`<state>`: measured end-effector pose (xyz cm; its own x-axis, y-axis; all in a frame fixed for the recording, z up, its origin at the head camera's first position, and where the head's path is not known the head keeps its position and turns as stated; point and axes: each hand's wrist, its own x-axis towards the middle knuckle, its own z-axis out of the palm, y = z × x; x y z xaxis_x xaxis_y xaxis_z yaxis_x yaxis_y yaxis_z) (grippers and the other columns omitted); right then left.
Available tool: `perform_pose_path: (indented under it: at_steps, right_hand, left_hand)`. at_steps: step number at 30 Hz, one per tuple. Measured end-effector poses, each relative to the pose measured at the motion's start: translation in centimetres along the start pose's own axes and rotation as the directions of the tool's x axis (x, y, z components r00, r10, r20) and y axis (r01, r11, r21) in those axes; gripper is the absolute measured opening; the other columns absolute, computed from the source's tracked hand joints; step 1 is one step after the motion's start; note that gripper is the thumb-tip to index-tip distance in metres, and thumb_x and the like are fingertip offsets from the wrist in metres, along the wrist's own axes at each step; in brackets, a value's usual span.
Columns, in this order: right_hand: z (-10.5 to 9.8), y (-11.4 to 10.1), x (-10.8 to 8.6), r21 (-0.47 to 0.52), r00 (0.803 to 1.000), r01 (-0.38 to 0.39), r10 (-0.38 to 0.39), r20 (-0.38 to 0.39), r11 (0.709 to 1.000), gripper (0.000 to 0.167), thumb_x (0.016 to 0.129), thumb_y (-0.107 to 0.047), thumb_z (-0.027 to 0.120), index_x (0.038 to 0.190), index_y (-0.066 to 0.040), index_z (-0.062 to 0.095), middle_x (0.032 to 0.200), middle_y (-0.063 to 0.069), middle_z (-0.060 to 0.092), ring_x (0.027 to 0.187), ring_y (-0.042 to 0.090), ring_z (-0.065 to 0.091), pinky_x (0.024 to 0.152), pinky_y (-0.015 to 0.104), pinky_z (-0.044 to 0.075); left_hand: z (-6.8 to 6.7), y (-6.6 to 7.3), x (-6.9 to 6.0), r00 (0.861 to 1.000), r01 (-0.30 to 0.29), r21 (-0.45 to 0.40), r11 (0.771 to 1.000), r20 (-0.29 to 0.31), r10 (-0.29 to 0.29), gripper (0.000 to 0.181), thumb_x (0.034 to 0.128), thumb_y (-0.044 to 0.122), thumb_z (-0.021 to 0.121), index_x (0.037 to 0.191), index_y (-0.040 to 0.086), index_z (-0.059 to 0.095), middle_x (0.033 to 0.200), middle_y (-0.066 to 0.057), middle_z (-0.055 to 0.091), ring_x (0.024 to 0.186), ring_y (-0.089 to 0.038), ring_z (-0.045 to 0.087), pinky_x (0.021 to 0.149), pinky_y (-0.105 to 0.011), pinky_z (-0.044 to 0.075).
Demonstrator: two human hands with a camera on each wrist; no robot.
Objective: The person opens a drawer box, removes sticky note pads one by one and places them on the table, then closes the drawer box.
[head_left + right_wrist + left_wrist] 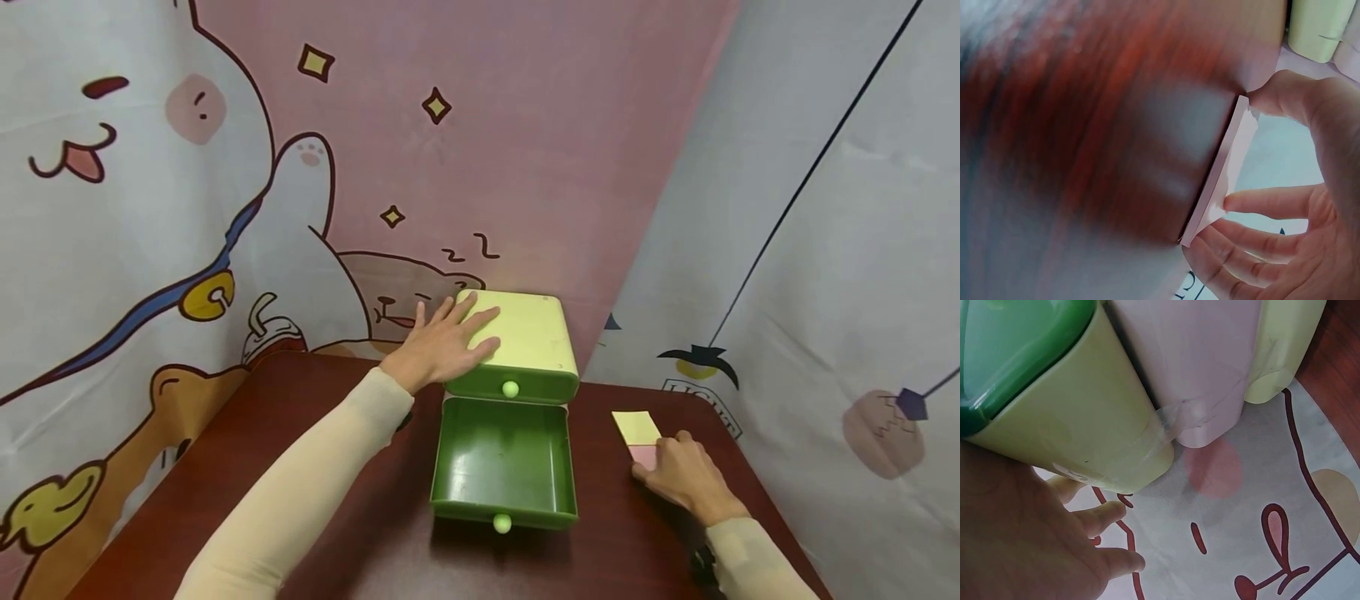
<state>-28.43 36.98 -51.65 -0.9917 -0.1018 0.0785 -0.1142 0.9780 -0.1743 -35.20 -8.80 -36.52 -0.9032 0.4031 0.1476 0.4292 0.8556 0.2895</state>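
A small drawer cabinet [525, 333] with a pale yellow top stands at the middle of the table. My left hand [442, 346] rests on that top with its fingers spread. In the left wrist view the fingers reach past the edge of the yellow tier [1097, 425], above a pink tier [1191, 356]. Below the closed top drawer, a green drawer [502, 458] with a round knob is pulled out. To the right, my right hand [686, 475] grips a yellow and pink sticky note pad [637, 427] by its edges, thumb on one side and fingers opposite.
The dark reddish-brown table [360, 517] runs up to a printed cloth [540, 150] with cartoon animals, which hangs behind and at both sides. Clear tape [1169, 422] crosses the cabinet's tiers. The pulled-out drawer juts forward between my two arms.
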Motion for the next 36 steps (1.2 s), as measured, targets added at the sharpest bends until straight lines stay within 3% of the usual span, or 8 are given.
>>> perform_pose_path:
  at_steps: [6,10,13,17,21,29,31,36]
  right_hand:
    - [-0.2,0.1,-0.1,-0.001,1.0,0.003,-0.003,-0.005,1.0,0.052,0.096,-0.046,0.089,0.1,0.005,0.077,0.097,0.023,0.065,0.076,0.031,0.062,0.068,0.054,0.059]
    - [-0.5,-0.1,-0.2,-0.004,1.0,-0.002,0.002,-0.003,1.0,0.059,0.096,-0.048,0.089,0.119,0.006,0.079,0.105,0.025,0.068,0.081,0.032,0.066,0.068,0.057,0.062]
    - [-0.7,-0.5,-0.4,-0.01,1.0,-0.007,0.006,-0.021,1.0,0.07,0.097,-0.052,0.087,0.137,0.005,0.078,0.121,0.033,0.07,0.095,0.043,0.071,0.072,0.065,0.064]
    - [-0.7,-1.2,-0.8,-0.034,0.996,0.007,-0.01,-0.09,0.999,0.078,0.098,-0.056,0.086,0.148,0.003,0.075,0.14,0.037,0.067,0.116,0.056,0.07,0.082,0.075,0.064]
    - [-0.7,-1.9,-1.1,-0.065,0.982,0.052,-0.063,-0.18,0.997,0.076,0.097,-0.056,0.088,0.144,0.002,0.077,0.141,0.033,0.071,0.117,0.055,0.071,0.087,0.076,0.063]
    - [-1.4,-3.8,-1.8,-0.059,0.921,0.155,-0.166,-0.352,0.986,0.063,0.095,-0.049,0.089,0.137,-0.001,0.082,0.137,0.027,0.077,0.119,0.051,0.074,0.087,0.072,0.062]
    - [-1.5,-4.4,-1.8,-0.043,0.893,0.193,-0.193,-0.406,0.98,0.059,0.094,-0.045,0.09,0.134,-0.003,0.084,0.135,0.024,0.079,0.119,0.049,0.075,0.087,0.072,0.062]
    - [-1.8,-5.7,-2.1,-0.027,0.797,0.31,-0.275,-0.537,0.95,0.047,0.09,-0.035,0.093,0.129,-0.009,0.087,0.127,0.014,0.082,0.117,0.042,0.076,0.086,0.069,0.062]
  left_hand:
    - [-0.3,0.3,0.2,1.0,-0.001,-0.013,1.0,0.004,0.001,0.075,0.1175,0.077,0.03,0.186,0.046,0.026,0.2,0.0,0.009,0.185,-0.045,0.011,0.143,-0.081,-0.008]
    - [-0.4,0.4,0.2,1.0,0.001,-0.012,1.0,0.011,-0.001,0.075,0.1175,0.077,0.03,0.186,0.047,0.026,0.2,0.001,0.008,0.185,-0.046,0.01,0.143,-0.08,-0.01]
    - [-0.4,0.3,0.2,1.0,0.0,-0.004,1.0,0.015,0.0,0.074,0.1179,0.077,0.029,0.186,0.049,0.024,0.2,0.001,0.008,0.185,-0.046,0.009,0.143,-0.081,-0.009]
    - [-0.4,0.3,0.2,1.0,0.0,0.005,1.0,0.018,0.0,0.073,0.1181,0.076,0.028,0.186,0.05,0.023,0.2,0.002,0.007,0.185,-0.046,0.008,0.142,-0.083,-0.008]
    - [-0.4,0.3,-0.1,1.0,-0.003,0.003,1.0,0.015,0.003,0.074,0.1178,0.077,0.028,0.186,0.048,0.024,0.2,0.0,0.009,0.185,-0.046,0.008,0.143,-0.082,-0.009]
    - [-0.2,0.3,0.0,1.0,-0.001,0.016,1.0,0.011,0.001,0.076,0.1175,0.077,0.029,0.186,0.046,0.025,0.2,-0.001,0.009,0.185,-0.047,0.007,0.143,-0.082,-0.006]
    - [-0.2,0.2,0.0,1.0,-0.003,0.013,1.0,0.009,0.003,0.076,0.1176,0.077,0.029,0.186,0.046,0.025,0.2,-0.002,0.009,0.185,-0.047,0.007,0.143,-0.082,-0.005]
    - [-0.1,0.2,-0.1,1.0,0.003,-0.002,1.0,0.008,-0.003,0.075,0.1179,0.076,0.031,0.186,0.046,0.026,0.2,-0.003,0.007,0.185,-0.048,0.006,0.143,-0.083,-0.005]
